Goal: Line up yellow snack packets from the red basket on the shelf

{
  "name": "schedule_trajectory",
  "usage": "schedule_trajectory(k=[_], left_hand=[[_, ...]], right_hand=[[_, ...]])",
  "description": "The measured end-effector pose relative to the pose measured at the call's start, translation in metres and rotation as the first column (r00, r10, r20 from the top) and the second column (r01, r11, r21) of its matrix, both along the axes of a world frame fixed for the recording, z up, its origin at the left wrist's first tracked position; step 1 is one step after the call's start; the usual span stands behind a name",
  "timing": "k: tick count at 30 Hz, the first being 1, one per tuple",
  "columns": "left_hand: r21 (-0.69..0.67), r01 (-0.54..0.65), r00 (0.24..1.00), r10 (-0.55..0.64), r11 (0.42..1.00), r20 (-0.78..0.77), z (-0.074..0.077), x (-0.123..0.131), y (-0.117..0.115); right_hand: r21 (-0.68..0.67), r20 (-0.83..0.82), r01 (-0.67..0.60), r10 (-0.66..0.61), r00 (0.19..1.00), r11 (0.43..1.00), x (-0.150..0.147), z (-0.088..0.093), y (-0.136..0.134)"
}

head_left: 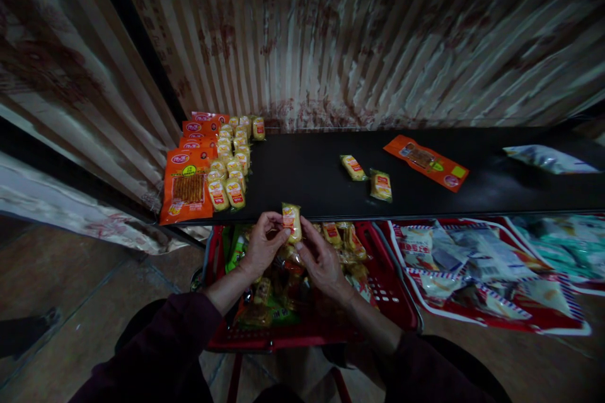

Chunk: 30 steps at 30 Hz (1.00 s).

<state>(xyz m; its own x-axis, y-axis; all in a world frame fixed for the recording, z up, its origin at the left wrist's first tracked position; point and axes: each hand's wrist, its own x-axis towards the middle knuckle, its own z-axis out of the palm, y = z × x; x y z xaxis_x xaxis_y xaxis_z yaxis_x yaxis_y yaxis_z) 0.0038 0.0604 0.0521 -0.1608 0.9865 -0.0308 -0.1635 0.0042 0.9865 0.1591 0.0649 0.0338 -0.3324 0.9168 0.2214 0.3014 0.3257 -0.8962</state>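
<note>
My left hand (263,245) and my right hand (320,259) both pinch one small yellow snack packet (292,220), held upright just in front of the black shelf (312,189). Below my hands sits a red basket (397,308) filled with more small packets. On the shelf's left end stand rows of small yellow packets (231,160) beside a stack of orange flat snack bags (188,186). Two loose yellow packets (353,167) (380,185) and one orange bag (426,162) lie further right on the shelf.
A pale plastic bag (548,158) lies at the shelf's far right. A large red, white and blue woven sack (491,277) holding wrapped goods rests on the floor right of the basket. A corrugated striped wall (359,38) stands behind the shelf.
</note>
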Motion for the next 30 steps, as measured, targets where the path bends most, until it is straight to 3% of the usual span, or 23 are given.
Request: schedule_trajectory(k=[9, 17, 30], left_hand=[[-0.002, 0.001, 0.999, -0.001, 1.0, -0.053, -0.009, -0.005, -0.003], [0.016, -0.051, 0.994, 0.052, 0.999, -0.093, -0.001, -0.011, 0.003], [0.085, -0.279, 0.951, 0.287, 0.957, -0.114, 0.004, -0.006, 0.049]], right_hand=[[0.073, 0.082, 0.035, -0.041, 0.996, 0.997, -0.004, -0.011, -0.002], [0.089, 0.054, 0.034, -0.039, 0.998, 0.995, -0.019, 0.001, 0.008], [0.09, 0.02, 0.067, -0.069, 0.997, 0.994, -0.04, 0.016, 0.062]])
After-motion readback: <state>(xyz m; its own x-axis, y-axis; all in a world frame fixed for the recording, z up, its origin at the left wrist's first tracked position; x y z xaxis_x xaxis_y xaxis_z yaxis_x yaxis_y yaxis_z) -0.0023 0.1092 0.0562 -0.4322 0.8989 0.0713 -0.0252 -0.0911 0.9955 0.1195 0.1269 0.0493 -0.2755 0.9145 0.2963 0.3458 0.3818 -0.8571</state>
